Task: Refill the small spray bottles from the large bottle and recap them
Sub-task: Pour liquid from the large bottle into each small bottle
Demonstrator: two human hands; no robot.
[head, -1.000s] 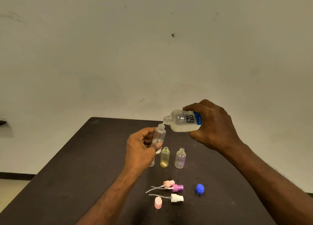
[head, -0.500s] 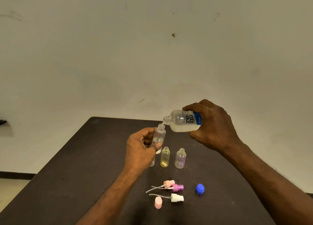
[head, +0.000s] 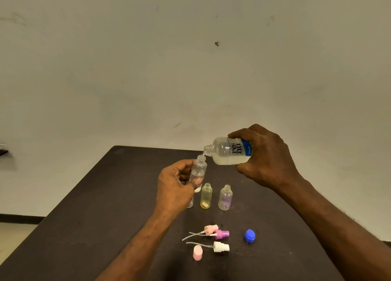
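My left hand (head: 174,185) holds a small clear spray bottle (head: 198,170) upright above the dark table (head: 105,206). My right hand (head: 266,158) grips the large clear bottle (head: 227,151) with a blue label, tipped sideways, its open mouth right over the small bottle's neck. A thin stream runs between them. Uncapped on the table stand a yellow small bottle (head: 206,196) and a purplish small bottle (head: 225,198). Another clear bottle (head: 190,203) is mostly hidden behind my left hand.
Near the table's front lie a peach spray head (head: 210,229), a purple spray head (head: 222,234), a white spray head (head: 221,247), a pink cap (head: 197,252) and the blue cap (head: 250,236). A pale wall rises behind the table.
Both hands and bottles stay almost still. The large bottle remains tipped over the small one, with liquid still running.
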